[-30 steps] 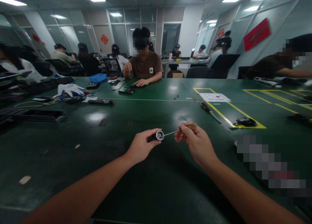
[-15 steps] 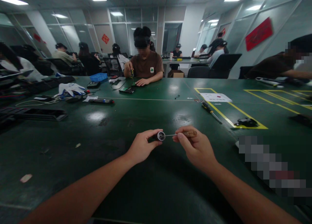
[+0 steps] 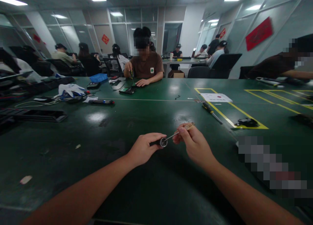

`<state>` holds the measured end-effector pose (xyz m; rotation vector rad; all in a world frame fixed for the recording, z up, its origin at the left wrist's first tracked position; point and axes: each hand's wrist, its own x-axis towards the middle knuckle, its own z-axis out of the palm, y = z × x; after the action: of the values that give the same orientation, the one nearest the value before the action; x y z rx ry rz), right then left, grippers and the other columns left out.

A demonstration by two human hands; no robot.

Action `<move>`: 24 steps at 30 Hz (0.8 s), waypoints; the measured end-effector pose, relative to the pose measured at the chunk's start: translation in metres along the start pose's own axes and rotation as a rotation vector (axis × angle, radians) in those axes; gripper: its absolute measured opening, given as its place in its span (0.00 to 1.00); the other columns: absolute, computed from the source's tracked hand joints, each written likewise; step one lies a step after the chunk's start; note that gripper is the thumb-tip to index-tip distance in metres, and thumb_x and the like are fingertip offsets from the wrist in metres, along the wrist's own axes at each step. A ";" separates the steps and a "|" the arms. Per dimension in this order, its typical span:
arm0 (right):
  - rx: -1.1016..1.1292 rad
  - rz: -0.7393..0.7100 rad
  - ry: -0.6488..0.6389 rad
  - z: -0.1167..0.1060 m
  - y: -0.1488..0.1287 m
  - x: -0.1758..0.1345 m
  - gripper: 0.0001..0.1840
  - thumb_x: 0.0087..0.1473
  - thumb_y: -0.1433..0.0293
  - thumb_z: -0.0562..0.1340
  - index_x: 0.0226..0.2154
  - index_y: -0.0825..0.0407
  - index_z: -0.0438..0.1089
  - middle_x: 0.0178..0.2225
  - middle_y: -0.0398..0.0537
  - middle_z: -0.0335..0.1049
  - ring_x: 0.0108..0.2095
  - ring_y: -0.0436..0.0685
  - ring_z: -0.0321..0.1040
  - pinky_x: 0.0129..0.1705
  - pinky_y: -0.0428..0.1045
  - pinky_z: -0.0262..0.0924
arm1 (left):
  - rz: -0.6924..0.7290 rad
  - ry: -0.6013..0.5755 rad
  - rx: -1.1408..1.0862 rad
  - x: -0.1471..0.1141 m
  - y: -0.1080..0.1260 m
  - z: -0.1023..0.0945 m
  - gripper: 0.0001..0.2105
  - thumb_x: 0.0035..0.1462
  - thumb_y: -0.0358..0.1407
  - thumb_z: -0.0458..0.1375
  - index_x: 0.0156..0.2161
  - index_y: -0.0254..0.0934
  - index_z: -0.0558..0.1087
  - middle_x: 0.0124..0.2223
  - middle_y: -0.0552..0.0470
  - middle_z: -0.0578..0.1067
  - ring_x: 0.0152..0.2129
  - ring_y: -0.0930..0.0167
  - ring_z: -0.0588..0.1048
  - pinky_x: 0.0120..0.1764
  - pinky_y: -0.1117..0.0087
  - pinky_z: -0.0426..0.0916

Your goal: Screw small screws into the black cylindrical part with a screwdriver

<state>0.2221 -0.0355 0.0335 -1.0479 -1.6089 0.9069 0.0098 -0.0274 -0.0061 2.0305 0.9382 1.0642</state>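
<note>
Between the thumb and fingers of my left hand [image 3: 144, 149] is a small dark cylinder [image 3: 163, 142] with a pale metal rim, its round end turned toward my right. What the cylinder belongs to cannot be made out. My right hand [image 3: 193, 140] is closed around the amber handle of a thin screwdriver [image 3: 174, 135]. The screwdriver slants down to the left, and its tip is at the rimmed end of the cylinder; whether it touches anything inside is too small to tell. Both hands are held above the green table [image 3: 117, 192].
A larger black-and-yellow screwdriver [image 3: 211, 112] lies right of centre, near a white paper [image 3: 216, 97] and a black part [image 3: 246, 122]. White gloves [image 3: 70, 90], a dark pen-like tool [image 3: 101, 102] and a blue tray [image 3: 98, 78] are at left. Across the table a co-worker [image 3: 146, 63] handles a tool.
The screwdriver has gone from nearly level to slanted, its handle end raised by my right hand. My left hand has lowered and turned the cylinder slightly.
</note>
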 end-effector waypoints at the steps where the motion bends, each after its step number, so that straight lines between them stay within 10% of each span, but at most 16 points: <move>1: 0.031 0.019 0.000 -0.001 0.001 0.001 0.13 0.66 0.58 0.55 0.37 0.50 0.63 0.28 0.45 0.72 0.28 0.53 0.72 0.34 0.50 0.69 | 0.005 -0.005 0.001 0.000 0.000 0.000 0.18 0.58 0.29 0.63 0.53 0.44 0.77 0.54 0.51 0.79 0.52 0.66 0.76 0.59 0.62 0.67; 24: -0.091 -0.087 0.022 -0.007 -0.010 -0.006 0.09 0.60 0.62 0.64 0.37 0.50 0.70 0.29 0.45 0.77 0.30 0.55 0.77 0.33 0.49 0.71 | -0.150 0.099 -0.151 0.000 -0.005 0.004 0.22 0.54 0.31 0.66 0.55 0.44 0.75 0.55 0.48 0.77 0.54 0.62 0.74 0.62 0.55 0.64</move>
<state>0.2276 -0.0444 0.0419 -1.0387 -1.6769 0.7682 0.0115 -0.0250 -0.0120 1.7701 1.0115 1.1264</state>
